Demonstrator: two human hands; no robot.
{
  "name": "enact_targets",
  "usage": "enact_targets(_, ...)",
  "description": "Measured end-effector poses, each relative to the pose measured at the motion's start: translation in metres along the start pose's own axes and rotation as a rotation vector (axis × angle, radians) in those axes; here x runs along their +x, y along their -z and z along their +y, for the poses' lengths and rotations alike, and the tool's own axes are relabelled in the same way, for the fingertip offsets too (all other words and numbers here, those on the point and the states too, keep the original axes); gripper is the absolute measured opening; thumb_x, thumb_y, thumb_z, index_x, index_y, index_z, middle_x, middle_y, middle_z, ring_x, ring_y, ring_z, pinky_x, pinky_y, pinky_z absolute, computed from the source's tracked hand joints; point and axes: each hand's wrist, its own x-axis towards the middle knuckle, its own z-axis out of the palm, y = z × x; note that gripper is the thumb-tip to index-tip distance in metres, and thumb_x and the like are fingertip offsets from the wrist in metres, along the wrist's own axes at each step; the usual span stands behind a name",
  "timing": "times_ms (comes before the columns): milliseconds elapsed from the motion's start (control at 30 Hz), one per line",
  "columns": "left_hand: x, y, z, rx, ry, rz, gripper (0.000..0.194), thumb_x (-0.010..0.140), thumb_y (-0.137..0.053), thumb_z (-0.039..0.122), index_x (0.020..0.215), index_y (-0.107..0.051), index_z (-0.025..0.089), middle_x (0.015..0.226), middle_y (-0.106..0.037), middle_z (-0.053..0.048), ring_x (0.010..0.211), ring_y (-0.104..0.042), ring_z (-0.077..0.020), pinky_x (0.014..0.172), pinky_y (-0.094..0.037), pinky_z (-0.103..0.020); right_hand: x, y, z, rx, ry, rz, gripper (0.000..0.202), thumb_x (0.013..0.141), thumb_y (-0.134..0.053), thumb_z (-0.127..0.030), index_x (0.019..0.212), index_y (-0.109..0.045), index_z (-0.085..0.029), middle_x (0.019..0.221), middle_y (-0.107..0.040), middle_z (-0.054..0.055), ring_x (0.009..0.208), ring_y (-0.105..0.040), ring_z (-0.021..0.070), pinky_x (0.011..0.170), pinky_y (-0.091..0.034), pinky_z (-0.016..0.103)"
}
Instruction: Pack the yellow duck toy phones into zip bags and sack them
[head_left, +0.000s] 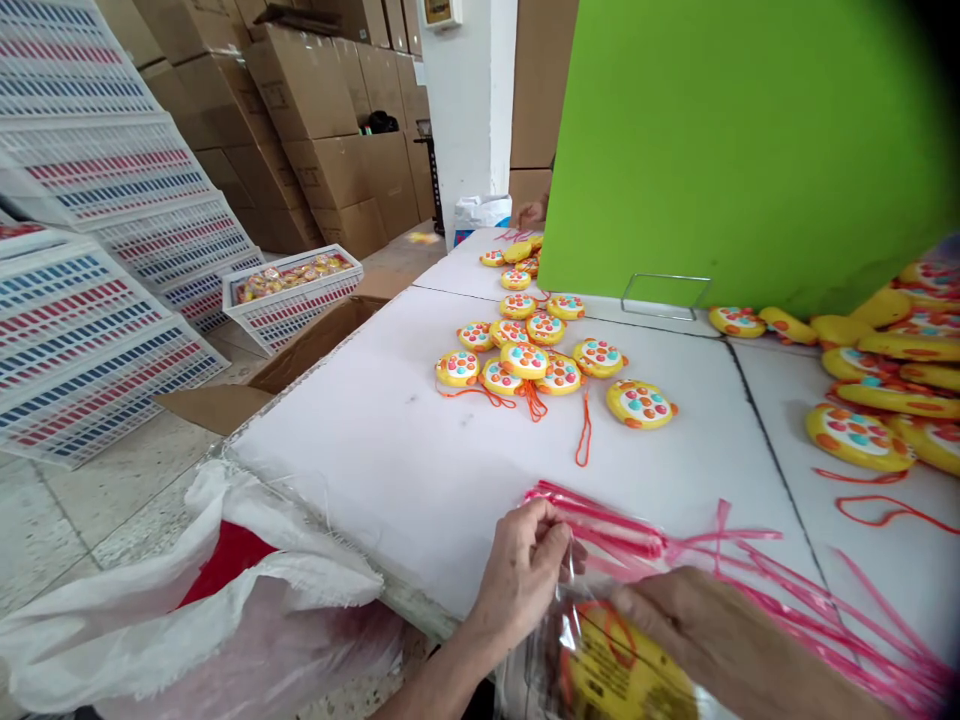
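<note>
Near the table's front edge, my left hand (525,560) pinches the top of a clear plastic bag (525,660). My right hand (697,620) is closed on the bag's right side, over a yellow toy (630,670) that shows through the plastic with an orange cord. Pink ribbons (622,530) lie just beyond both hands and trail off to the right. Further up the white table is a group of yellow toys (524,360) with coloured dots and orange cord loops. One more toy (642,404) lies to their right.
A green board (720,150) stands on the table (360,420), with more toys (861,437) at the right. On the left are an open carton (315,345), a white sack (300,570), a filled basket (300,300) and stacked crates (97,340). Another person's hand (532,212) shows behind the board.
</note>
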Motion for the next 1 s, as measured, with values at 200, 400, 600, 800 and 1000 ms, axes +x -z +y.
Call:
enact_targets(200, -0.001, -0.002, -0.007, -0.180, 0.063, -0.058, 0.026, 0.084, -0.055, 0.043, 0.085, -0.055, 0.017, 0.063, -0.061, -0.001, 0.054, -0.057, -0.0136, 0.057, -0.047, -0.025, 0.012, -0.007, -0.014, -0.237, 0.101, 0.372, 0.036, 0.098, -0.036, -0.041, 0.090, -0.066, -0.024, 0.088, -0.068, 0.005, 0.076, -0.066, 0.0217, 0.058, -0.048, 0.030)
enact_targets(400, -0.005, 0.005, 0.000, -0.169, 0.038, -0.132, 0.028, 0.085, -0.054, 0.035, 0.065, -0.056, 0.015, 0.061, -0.053, 0.000, 0.062, -0.051, -0.0131, 0.064, -0.042, -0.025, 0.029, -0.018, -0.035, -0.150, 0.171, 0.533, 0.027, 0.098, -0.039, -0.028, 0.091, -0.064, -0.021, 0.087, -0.067, 0.003, 0.076, -0.063, 0.0183, 0.059, -0.047, 0.027)
enact_targets(600, -0.011, -0.001, 0.008, 0.218, -0.139, -0.030, 0.022, 0.086, -0.046, 0.019, 0.066, -0.053, 0.016, 0.061, -0.049, 0.002, 0.060, -0.045, -0.0125, 0.057, -0.033, -0.023, 0.040, -0.017, -0.049, -0.247, 0.146, 0.498, 0.023, 0.093, -0.042, -0.016, 0.088, -0.064, -0.019, 0.078, -0.065, 0.004, 0.068, -0.062, 0.0211, 0.054, -0.041, 0.029)
enact_targets(800, -0.015, -0.003, 0.003, 0.310, -0.145, -0.014, 0.026, 0.091, -0.043, 0.026, 0.076, -0.062, 0.017, 0.068, -0.062, -0.003, 0.063, -0.055, -0.0163, 0.059, -0.038, -0.025, 0.039, -0.012, -0.045, -0.243, 0.107, 0.481, 0.026, 0.092, -0.040, -0.019, 0.074, -0.058, -0.021, 0.067, -0.062, 0.001, 0.059, -0.061, 0.0181, 0.052, -0.041, 0.028)
enact_targets(1000, -0.009, 0.003, -0.018, 0.048, -0.019, 0.029, 0.022, 0.088, -0.049, 0.033, 0.086, -0.065, 0.018, 0.077, -0.068, -0.005, 0.073, -0.065, -0.0193, 0.067, -0.048, -0.027, -0.014, 0.008, 0.050, -0.180, -0.277, 0.599, 0.020, 0.081, -0.051, -0.044, 0.084, -0.063, -0.028, 0.069, -0.068, -0.001, 0.053, -0.065, 0.0175, 0.046, -0.045, 0.025)
